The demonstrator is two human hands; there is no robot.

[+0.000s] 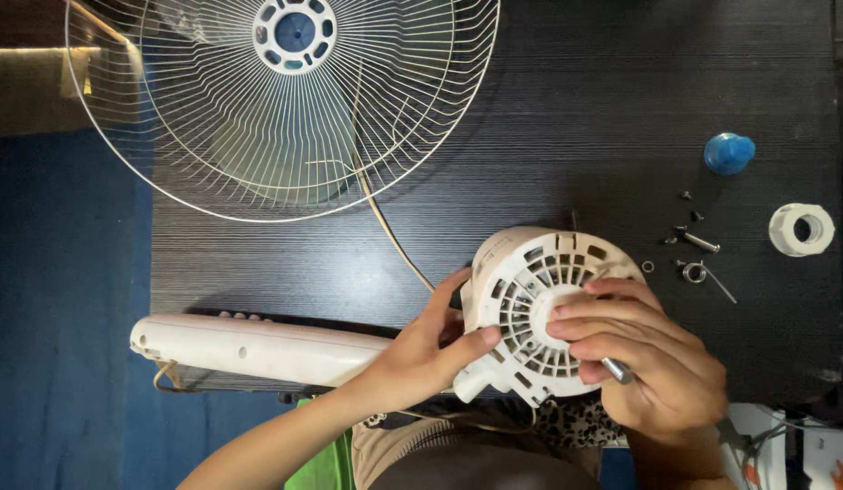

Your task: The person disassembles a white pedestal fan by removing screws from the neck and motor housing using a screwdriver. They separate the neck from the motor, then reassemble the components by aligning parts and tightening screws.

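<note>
1. Motor housing [530, 308]: white, vented, at the near edge of the dark table [548, 118], right of centre.
2. Left hand [421, 349] grasps the housing's left side, thumb on its face.
3. Right hand [644, 358] rests on the housing's hub, fingers curled around a metal tool [618, 370].
4. Wire fan guard [285, 100] lies far left; screws [694, 240], blue cap [728, 152] and white ring nut [801, 229] far right.
5. White fan neck [258, 349] lies near left.

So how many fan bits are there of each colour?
White: 3, housing, pole, ring nut
Blue: 1, cap
Wire: 1, grille
Total: 5, not counting the tiny screws; they are too small to count.
</note>
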